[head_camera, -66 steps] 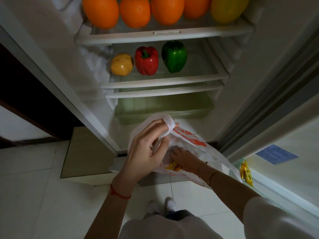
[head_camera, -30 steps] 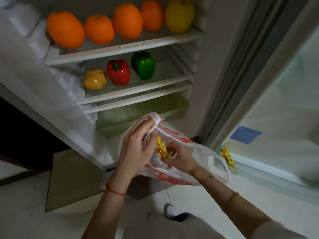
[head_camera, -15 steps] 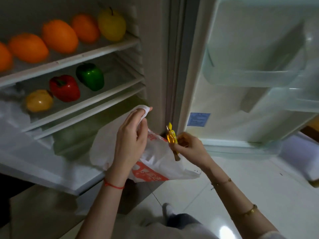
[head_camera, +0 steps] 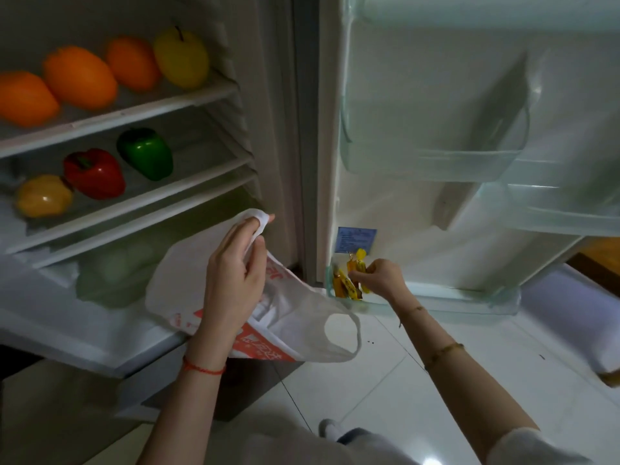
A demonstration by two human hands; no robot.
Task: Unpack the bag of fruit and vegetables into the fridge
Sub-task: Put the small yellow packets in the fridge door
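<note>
The right hand point(head_camera: 380, 276) carried the yellow packet point(head_camera: 360, 263) into the door's bottom bin point(head_camera: 436, 302).

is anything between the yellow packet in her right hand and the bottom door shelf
Nothing visible does. The right hand pinches the yellow packet right over the bottom door shelf, beside other yellow packets already in its near corner. The bag, gripped by the left hand, hangs off to the side.

Three orange round fruits point(head_camera: 79, 77) and a yellow apple point(head_camera: 181, 57) fill the top white shelf point(head_camera: 134, 110). Below sit a yellow pepper point(head_camera: 43, 195), a red pepper point(head_camera: 94, 173) and a green pepper point(head_camera: 145, 153). The thin white plastic bag point(head_camera: 292, 317) bears orange-red print. The small packets point(head_camera: 349, 283) are yellow. A blue label point(head_camera: 355, 239) marks the white door.
</note>
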